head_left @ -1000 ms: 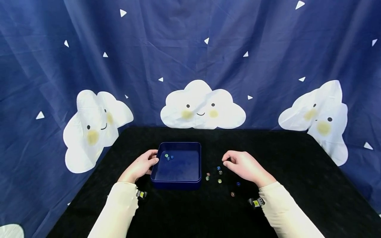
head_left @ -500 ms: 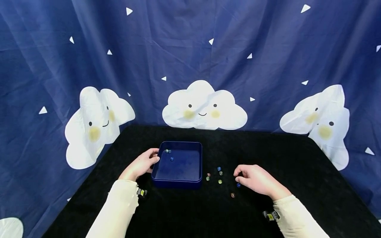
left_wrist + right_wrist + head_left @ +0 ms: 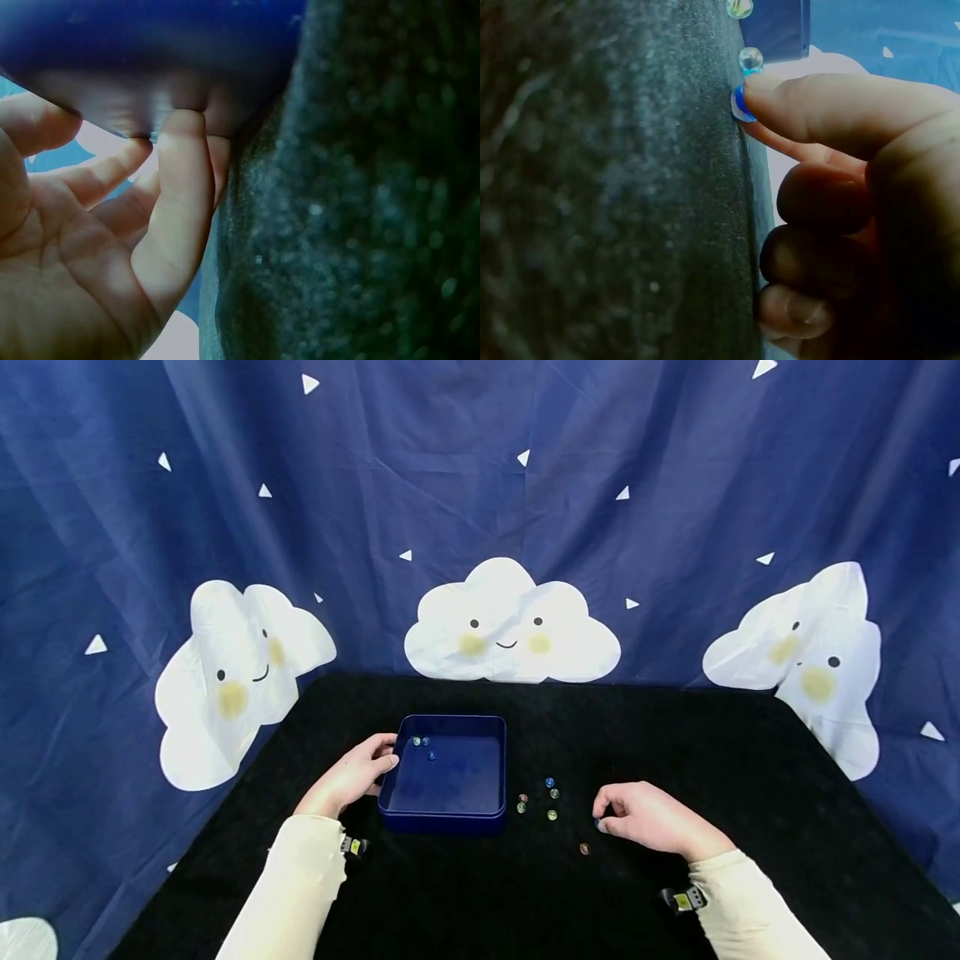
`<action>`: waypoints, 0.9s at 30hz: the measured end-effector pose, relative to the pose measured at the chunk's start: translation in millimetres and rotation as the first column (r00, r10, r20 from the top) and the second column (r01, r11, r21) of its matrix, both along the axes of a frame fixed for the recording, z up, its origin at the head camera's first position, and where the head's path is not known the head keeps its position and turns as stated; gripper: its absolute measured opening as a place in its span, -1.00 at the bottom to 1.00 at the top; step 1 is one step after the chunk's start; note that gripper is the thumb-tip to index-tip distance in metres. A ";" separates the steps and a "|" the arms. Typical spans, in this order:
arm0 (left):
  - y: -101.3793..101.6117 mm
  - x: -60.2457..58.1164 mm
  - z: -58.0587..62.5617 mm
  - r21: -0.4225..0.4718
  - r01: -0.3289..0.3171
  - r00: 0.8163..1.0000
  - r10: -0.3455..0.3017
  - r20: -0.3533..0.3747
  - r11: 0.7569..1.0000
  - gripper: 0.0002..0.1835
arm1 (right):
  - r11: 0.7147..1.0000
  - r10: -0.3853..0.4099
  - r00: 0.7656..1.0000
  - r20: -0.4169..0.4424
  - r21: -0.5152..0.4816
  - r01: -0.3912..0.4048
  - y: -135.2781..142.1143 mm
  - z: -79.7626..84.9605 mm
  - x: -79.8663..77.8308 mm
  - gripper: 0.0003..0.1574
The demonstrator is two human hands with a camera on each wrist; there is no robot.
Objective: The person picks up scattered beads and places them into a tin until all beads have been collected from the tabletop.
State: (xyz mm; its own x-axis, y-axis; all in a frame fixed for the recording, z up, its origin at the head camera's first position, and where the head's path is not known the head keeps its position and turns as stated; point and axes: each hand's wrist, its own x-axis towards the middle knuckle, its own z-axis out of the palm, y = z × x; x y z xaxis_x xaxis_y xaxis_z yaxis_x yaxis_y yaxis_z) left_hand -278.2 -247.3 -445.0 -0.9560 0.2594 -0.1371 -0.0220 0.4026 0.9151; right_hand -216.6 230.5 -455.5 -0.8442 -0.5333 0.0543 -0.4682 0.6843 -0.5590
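Note:
My right hand (image 3: 648, 818) is low over the black table, right of the loose marbles. Its thumb and index finger pinch a blue marble (image 3: 740, 105), mostly hidden behind the thumb in the right wrist view; the other fingers are curled in. My left hand (image 3: 352, 777) grips the left wall of a square, dark blue box (image 3: 442, 825), with the thumb at the rim. In the left wrist view several fingertips press against the box's outer side (image 3: 165, 45). Inside the box, near its back left corner, lie a green marble (image 3: 417, 741) and two blue marbles (image 3: 431, 756).
Between box and right hand lie several loose marbles: a blue one (image 3: 550, 782), a clear one (image 3: 554, 793), a yellow-green one (image 3: 552, 815), a reddish one (image 3: 522, 797) and a green one (image 3: 521, 808). An orange marble (image 3: 584, 849) lies nearer. Behind the table hangs a blue curtain (image 3: 480, 485).
My right hand has moved right and toward me, down to the blue marble, and its fingers have closed on it. Marbles in the box have rolled slightly. The left hand stays on the box.

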 end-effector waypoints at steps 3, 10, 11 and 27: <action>0.2 0.6 0.6 0.012 0.001 1.000 -0.001 -0.002 1.000 -0.54 | 1.000 0.010 0.999 0.044 -0.010 -0.010 2.3 0.0 -0.8 -0.78; 0.5 0.2 -0.1 0.007 0.004 1.000 -0.004 0.000 1.000 -0.52 | 0.999 0.002 0.997 0.081 -0.035 0.001 6.3 -3.0 -2.9 -0.78; 0.6 -0.2 -1.0 0.001 -0.001 1.000 0.001 0.001 1.000 -0.53 | 0.999 0.000 0.997 0.081 -0.042 0.003 6.7 -4.1 -2.9 -0.78; 3.1 4.2 -5.4 -0.004 -0.031 1.000 0.031 0.001 1.000 -0.56 | 0.995 0.009 0.996 0.089 -0.099 0.000 7.2 -5.0 1.5 -0.84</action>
State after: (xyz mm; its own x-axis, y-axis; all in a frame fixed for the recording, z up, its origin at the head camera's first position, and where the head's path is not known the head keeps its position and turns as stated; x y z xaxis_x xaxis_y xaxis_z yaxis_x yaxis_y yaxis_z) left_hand -274.0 -244.3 -450.4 -0.9634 0.2291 -0.1394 -0.0357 0.4055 0.9134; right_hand -215.1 237.7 -460.4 -0.8456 -0.5329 0.0316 -0.4167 0.6218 -0.6631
